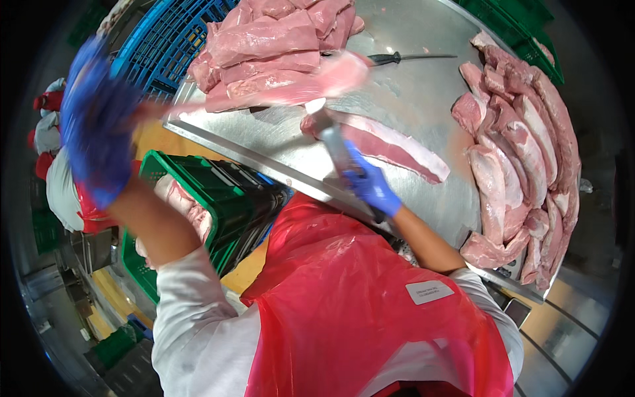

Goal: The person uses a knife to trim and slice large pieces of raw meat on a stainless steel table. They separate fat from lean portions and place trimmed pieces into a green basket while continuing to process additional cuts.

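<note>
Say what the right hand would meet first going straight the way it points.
Past the metal tool it holds, the right hand would likely first meet the meat strip on the metal table, though depth is unclear.

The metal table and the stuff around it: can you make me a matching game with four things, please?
Column 1
1. Left hand
2. Black-handled knife near the meat pile
3. Red apron
4. Green crate at the left

Column 2
A. Has a white label on it
B. Lies on the metal table
C. Has pieces of meat inside
D. Blurred, holding a strip of meat

Pairs: 1-D, 2-B, 3-A, 4-C
</note>
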